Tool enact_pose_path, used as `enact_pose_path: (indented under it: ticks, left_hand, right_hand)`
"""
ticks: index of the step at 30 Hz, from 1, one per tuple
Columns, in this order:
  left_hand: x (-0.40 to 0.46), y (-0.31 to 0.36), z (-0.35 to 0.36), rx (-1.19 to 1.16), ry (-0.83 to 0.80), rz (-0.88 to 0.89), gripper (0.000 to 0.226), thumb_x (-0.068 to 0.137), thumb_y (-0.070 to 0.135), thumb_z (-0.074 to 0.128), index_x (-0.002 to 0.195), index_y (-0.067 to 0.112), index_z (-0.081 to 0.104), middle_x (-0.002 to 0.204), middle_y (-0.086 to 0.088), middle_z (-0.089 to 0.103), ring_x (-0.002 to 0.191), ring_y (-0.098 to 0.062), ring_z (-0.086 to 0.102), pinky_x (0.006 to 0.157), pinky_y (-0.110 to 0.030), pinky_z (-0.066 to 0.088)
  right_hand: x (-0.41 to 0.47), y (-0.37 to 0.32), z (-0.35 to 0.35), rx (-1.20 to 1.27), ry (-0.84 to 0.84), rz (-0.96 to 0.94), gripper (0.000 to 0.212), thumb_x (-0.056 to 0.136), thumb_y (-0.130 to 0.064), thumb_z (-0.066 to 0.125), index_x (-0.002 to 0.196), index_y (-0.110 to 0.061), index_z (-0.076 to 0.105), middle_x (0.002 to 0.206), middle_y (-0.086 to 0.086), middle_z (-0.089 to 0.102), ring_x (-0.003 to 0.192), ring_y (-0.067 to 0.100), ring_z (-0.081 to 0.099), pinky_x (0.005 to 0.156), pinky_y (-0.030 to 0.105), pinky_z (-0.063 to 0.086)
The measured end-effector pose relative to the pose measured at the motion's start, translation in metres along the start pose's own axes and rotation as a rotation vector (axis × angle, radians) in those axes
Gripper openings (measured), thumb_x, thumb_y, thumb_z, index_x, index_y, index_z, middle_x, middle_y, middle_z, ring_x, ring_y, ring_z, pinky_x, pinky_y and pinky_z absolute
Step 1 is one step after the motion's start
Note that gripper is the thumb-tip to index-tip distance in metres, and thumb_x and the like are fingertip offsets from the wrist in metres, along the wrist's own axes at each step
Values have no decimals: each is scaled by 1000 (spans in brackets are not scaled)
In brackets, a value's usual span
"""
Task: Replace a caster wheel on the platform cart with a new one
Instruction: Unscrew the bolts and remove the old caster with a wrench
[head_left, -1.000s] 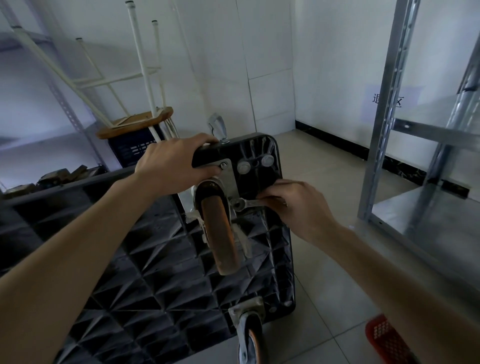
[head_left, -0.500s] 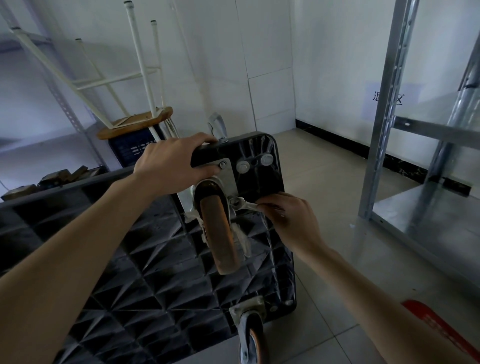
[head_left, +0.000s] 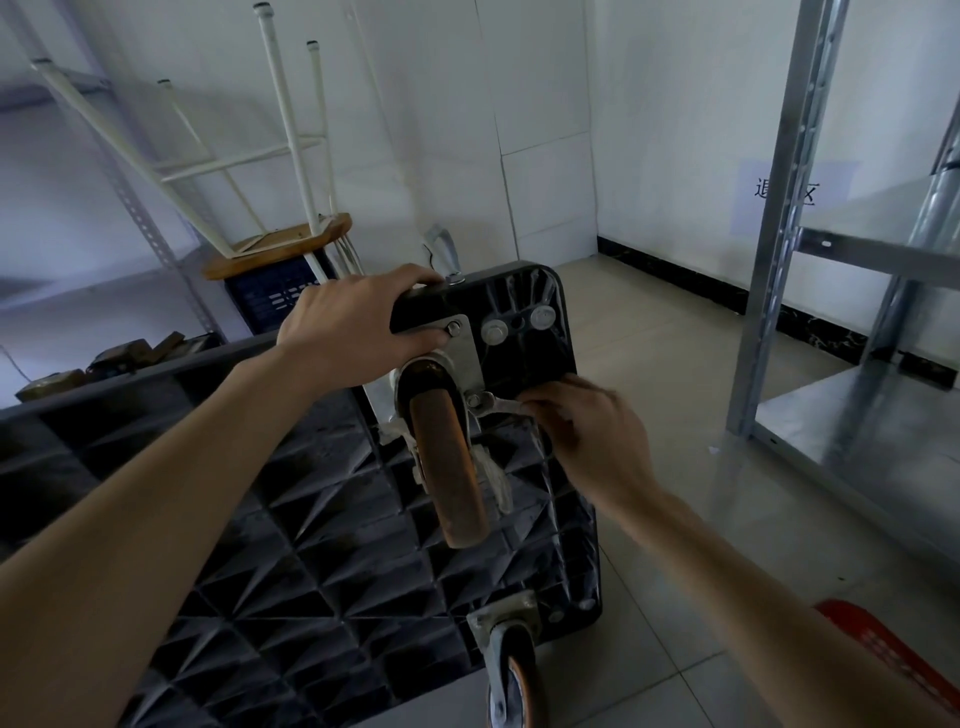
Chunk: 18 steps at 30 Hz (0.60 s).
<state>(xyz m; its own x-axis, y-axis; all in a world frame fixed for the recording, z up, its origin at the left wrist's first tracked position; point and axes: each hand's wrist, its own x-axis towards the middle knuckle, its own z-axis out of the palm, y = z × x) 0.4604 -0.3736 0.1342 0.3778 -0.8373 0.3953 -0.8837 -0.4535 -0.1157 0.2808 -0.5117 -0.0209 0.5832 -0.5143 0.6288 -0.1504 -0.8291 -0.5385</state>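
The black platform cart (head_left: 322, 545) is tipped on its side, its ribbed underside facing me. A worn orange-brown caster wheel (head_left: 449, 462) on a metal plate is bolted near the top corner. My left hand (head_left: 353, 327) grips the cart's upper edge beside that plate. My right hand (head_left: 587, 441) holds a silver wrench (head_left: 496, 405) whose jaw sits on a bolt at the plate's lower right corner. A second caster (head_left: 511, 670) sticks out at the cart's lower edge.
An upturned wooden stool (head_left: 275, 249) with white legs rests on a dark crate at the back left. Metal shelving (head_left: 857, 332) stands to the right. Part of a red basket (head_left: 883, 654) shows at the lower right on the tiled floor.
My right hand has swung the wrench handle downward around the bolt. The left hand has kept its grip on the cart's edge.
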Motion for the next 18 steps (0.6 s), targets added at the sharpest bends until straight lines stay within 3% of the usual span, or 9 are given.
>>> enact_pose_path:
  ticks: [3, 6, 9, 14, 18]
  left_hand:
    - [0, 1, 0, -3, 6, 2, 60, 86, 69, 59, 139, 47, 41, 112, 7, 70, 97, -25, 65, 71, -33, 38]
    - [0, 1, 0, 4, 5, 5, 60, 86, 68, 59, 139, 46, 40, 112, 7, 70, 97, -25, 66, 71, -34, 39]
    - [0, 0, -1, 4, 6, 7, 60, 86, 68, 59, 139, 47, 40, 114, 7, 70, 99, -26, 66, 72, -34, 41]
    - [1, 0, 0, 10, 1, 0, 60, 87, 68, 58, 139, 47, 39, 115, 7, 70, 100, -26, 66, 72, -34, 40]
    - [1, 1, -1, 3, -4, 1, 60, 87, 68, 58, 140, 46, 39, 115, 7, 70, 99, -25, 66, 72, -34, 39]
  right_hand:
    - [24, -9, -30, -270, -15, -265, 14, 93, -22, 69, 101, -30, 76, 96, -11, 70, 81, 17, 67, 78, 32, 39]
    - [45, -29, -51, -520, -87, -496, 29, 78, -8, 78, 99, -28, 78, 91, -7, 70, 82, 19, 67, 74, 30, 23]
    - [55, -50, -61, -688, -174, -660, 27, 78, -6, 74, 98, -24, 77, 94, -2, 69, 82, 19, 64, 77, 31, 27]
    - [51, -51, -64, -752, -187, -692, 26, 84, -8, 71, 103, -25, 76, 98, -3, 68, 87, 18, 62, 79, 31, 26]
    - [40, -27, -60, -485, -98, -558, 28, 84, -10, 75, 105, -28, 77, 95, -9, 69, 85, 16, 64, 72, 29, 18]
